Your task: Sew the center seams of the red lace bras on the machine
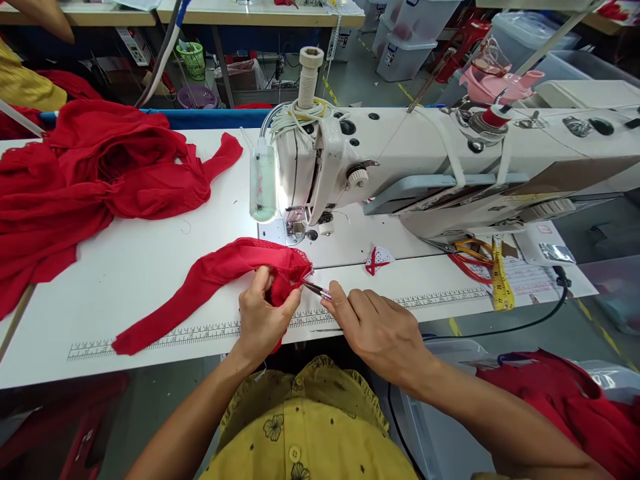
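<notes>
My left hand (267, 313) is closed on a gathered end of a red fabric piece (220, 270), its thumb and fingers pinching the cloth near a lacy edge. The rest of that piece trails left across the white table in a long strip. In my right hand (377, 327) is a pair of thread snips (316, 289); the dark, slim tips touch the cloth's edge beside my left thumb, and most of the handle is hidden in my fingers. Just beyond both hands is the sewing machine's needle area (296, 230).
A large red garment heap (125, 160) covers the table's left. On the right lie orange-handled scissors (470, 250), a yellow tape measure (501, 280) and a small red-and-white scrap (379, 259). A printed ruler (440, 299) runs along the front edge. Another person's arm (45, 17) shows far left.
</notes>
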### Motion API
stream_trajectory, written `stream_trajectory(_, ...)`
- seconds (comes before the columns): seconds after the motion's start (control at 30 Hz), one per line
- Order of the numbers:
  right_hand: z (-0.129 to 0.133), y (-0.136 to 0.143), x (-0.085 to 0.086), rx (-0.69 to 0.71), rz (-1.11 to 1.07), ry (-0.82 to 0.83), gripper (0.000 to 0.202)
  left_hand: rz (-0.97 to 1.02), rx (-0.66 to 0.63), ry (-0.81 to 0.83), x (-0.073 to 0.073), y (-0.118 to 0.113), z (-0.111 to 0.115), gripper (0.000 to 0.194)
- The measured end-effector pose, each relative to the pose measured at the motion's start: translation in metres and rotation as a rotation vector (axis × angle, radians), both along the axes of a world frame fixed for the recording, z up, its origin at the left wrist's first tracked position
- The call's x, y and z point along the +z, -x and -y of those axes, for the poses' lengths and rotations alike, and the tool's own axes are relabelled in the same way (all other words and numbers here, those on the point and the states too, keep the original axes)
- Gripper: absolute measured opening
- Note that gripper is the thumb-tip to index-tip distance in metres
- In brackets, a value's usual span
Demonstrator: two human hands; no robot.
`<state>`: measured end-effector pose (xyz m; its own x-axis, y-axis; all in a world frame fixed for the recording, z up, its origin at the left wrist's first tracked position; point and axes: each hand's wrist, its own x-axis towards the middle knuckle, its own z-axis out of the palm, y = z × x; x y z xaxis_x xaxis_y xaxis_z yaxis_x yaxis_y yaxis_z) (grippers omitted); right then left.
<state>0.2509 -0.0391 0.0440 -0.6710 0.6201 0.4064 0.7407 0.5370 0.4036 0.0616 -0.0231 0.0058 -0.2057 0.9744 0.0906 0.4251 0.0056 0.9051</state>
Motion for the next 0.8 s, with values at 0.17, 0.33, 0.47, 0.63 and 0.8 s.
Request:
stream_trajectory(0.17,-0.003,0.001,0.000,0.002,0.019,0.005,0.028,0.005,-0.020,-0.013,0.000,0.001,0.002,0.025)
stream_trajectory(0.33,-0.003,0.003,0.001,0.000,0.029,0.001,0.027,0.000,-0.024,-0.012,-0.001,0.001,0.003,0.026)
stream_trajectory(0.47,-0.004,-0.002,-0.001,0.001,-0.005,0.010,0.021,-0.010,-0.011,-0.008,-0.002,0.001,0.001,0.025)
stream_trajectory(0.63,-0.011,-0.005,-0.005,-0.134,-0.511,0.459,0.021,-0.007,0.004,-0.006,-0.002,0.001,0.001,0.026)
stream_trajectory(0.8,-0.024,0.020,-0.013,-0.237,-1.061,1.028,0.020,-0.016,-0.002,-0.027,-0.003,0.001,0.002,0.026)
